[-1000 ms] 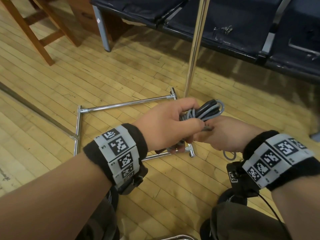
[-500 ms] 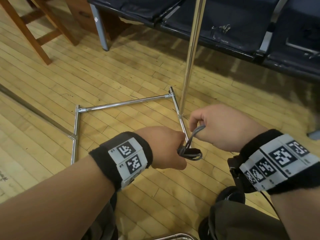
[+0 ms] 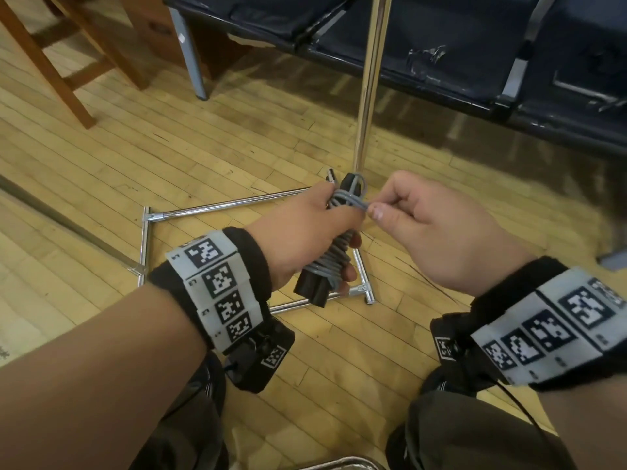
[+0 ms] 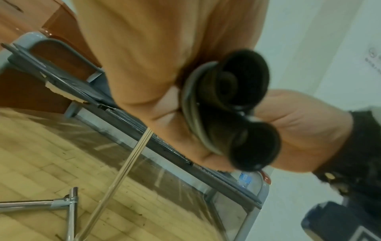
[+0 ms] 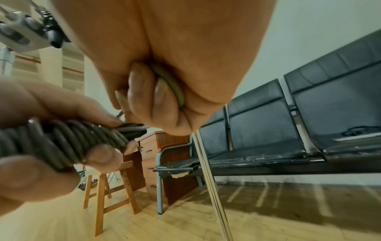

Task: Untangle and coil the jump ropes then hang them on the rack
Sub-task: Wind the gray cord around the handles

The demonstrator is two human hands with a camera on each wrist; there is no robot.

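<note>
Left hand (image 3: 298,232) wrapped round coiled jump rope (image 3: 334,262), right hand (image 3: 437,228) pinching loose grey cord end (image 3: 359,205), probably mid-tuck.

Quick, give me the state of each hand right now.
Left hand: closed around the wound jump rope bundle, handles included.
Right hand: closed, pinching the grey cord's loose end at the bundle's top.
</note>
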